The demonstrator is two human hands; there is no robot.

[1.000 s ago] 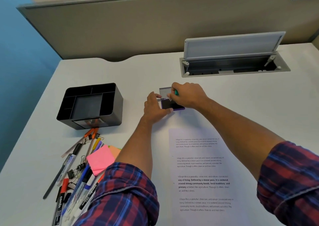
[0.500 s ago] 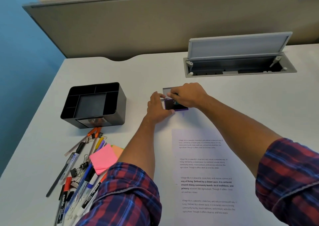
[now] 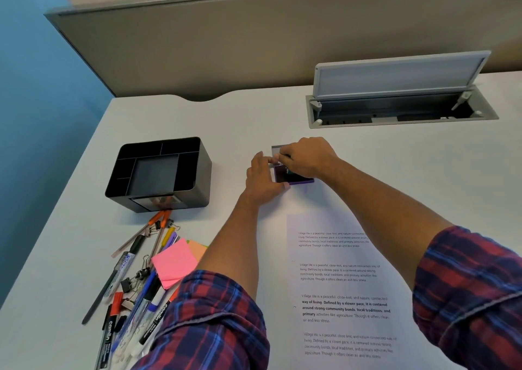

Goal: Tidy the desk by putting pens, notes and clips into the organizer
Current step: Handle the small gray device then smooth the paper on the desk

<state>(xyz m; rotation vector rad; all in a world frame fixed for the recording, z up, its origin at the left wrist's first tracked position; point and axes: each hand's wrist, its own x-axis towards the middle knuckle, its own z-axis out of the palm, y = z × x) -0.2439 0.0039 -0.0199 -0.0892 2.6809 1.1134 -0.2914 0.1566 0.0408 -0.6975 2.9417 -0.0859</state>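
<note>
While both arms stay stretched out over the white desk [image 3: 395,157], little has changed from a moment ago; the hands have kept to the same small purple-edged box [image 3: 299,179], only the right hand [image 3: 308,157] has shifted a touch over its top; the box lies flat on the desk just beyond a printed sheet [image 3: 339,285]; the left hand [image 3: 264,179] grips its near left corner, thumb along the front edge, fingers curled at the side; the right hand is bunched above it, fingertips pinching something small at the box's grey lid, too hidden to name; a speck of green shows under the knuckles.

Well to the left stands the black organizer [image 3: 158,174], its compartments dark, nothing visible inside; in front of it lies a loose heap of pens [image 3: 132,299], markers and binder clips [image 3: 135,278], unmoved, with a pink sticky pad [image 3: 175,262] on an orange one beside them; a cable hatch [image 3: 401,107] stands open at the desk's far edge; both sleeves are rolled plaid.
</note>
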